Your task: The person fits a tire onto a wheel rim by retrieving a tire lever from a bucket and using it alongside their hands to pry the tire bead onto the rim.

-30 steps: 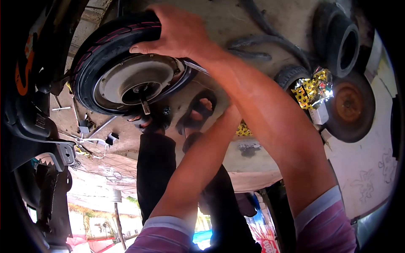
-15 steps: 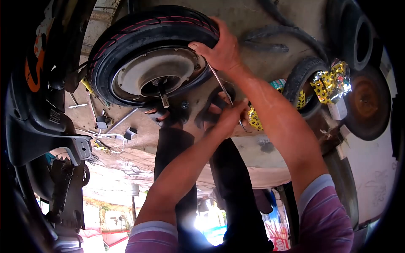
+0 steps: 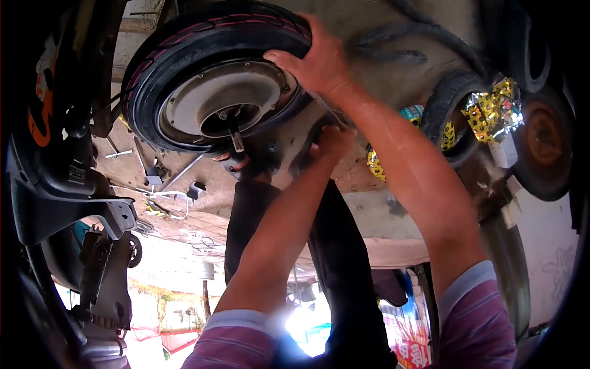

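A black tyre with red lines (image 3: 184, 46) is on a grey metal hub-motor wheel (image 3: 230, 98), its axle pointing toward me. My right hand (image 3: 319, 58) wraps over the tyre's right side, thumb on the sidewall and fingers over the tread. Below it, my left hand (image 3: 335, 144) is closed around a thin tyre lever (image 3: 329, 109). The lever slants up to the tyre's lower right edge, under my right hand; its tip is hidden. My feet and dark trousers (image 3: 344, 246) are under the wheel.
Tools and a white cable (image 3: 169, 194) lie on the floor at left, near a scooter body (image 3: 61, 190). At right are a loose tyre (image 3: 439, 107), yellow patterned wrapping (image 3: 482, 117), an old wheel (image 3: 544, 141) and black rubber tubing (image 3: 399, 34).
My left hand has moved up and slightly right with the lever, closer to the wheel. The wheel and my right hand have shifted slightly up and left in view.
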Demonstrator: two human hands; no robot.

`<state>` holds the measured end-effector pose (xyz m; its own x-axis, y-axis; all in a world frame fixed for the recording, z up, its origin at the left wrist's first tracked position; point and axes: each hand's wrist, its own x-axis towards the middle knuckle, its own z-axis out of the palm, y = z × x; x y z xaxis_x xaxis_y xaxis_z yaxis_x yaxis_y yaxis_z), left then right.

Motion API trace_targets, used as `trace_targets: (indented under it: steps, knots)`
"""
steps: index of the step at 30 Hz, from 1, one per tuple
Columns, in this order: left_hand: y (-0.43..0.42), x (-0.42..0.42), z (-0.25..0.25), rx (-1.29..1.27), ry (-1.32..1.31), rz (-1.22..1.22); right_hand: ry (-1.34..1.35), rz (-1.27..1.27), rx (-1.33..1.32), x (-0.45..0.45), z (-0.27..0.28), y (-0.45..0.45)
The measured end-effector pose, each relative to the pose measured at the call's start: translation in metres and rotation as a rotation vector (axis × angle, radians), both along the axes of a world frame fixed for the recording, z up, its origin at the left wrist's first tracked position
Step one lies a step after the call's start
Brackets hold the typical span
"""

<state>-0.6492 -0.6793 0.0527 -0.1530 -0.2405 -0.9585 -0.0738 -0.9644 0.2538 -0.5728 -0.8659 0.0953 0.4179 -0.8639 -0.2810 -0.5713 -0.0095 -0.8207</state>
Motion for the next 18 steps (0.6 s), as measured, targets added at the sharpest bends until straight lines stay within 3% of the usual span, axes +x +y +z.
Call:
trace_targets:
  steps: [2, 4, 6, 9, 12, 14, 16, 18]
  knots:
    - [0.029, 0.011, -0.016, -0.052, -0.012, 0.130, 0.012, 0.030, -0.083, -0.001, -0.007, -0.006]
    - [0.043, 0.023, 0.002, -0.090, 0.009, 0.111, 0.022, 0.042, -0.089, -0.004, -0.003, -0.003]
    - [0.049, 0.056, 0.057, -0.025, -0.103, -0.098, 0.042, 0.019, -0.059, -0.002, 0.000, 0.007]
    - [0.051, 0.117, 0.126, -0.052, 0.097, 0.019, 0.064, 0.027, -0.057, -0.001, 0.004, -0.003]
    - [0.087, 0.192, 0.173, 0.115, 0.103, 0.121, 0.079, 0.038, -0.057, -0.002, 0.007, -0.003]
    - [0.105, 0.243, 0.207, -0.055, -0.126, 0.061, 0.075, 0.034, -0.057, -0.002, 0.003, -0.008]
    - [0.117, 0.284, 0.209, -0.248, -0.566, -0.004, 0.066, 0.027, -0.009, -0.002, -0.001, -0.003]
    - [0.104, 0.334, 0.183, -0.662, -0.942, -0.213, 0.062, 0.031, 0.058, -0.002, 0.005, -0.003]
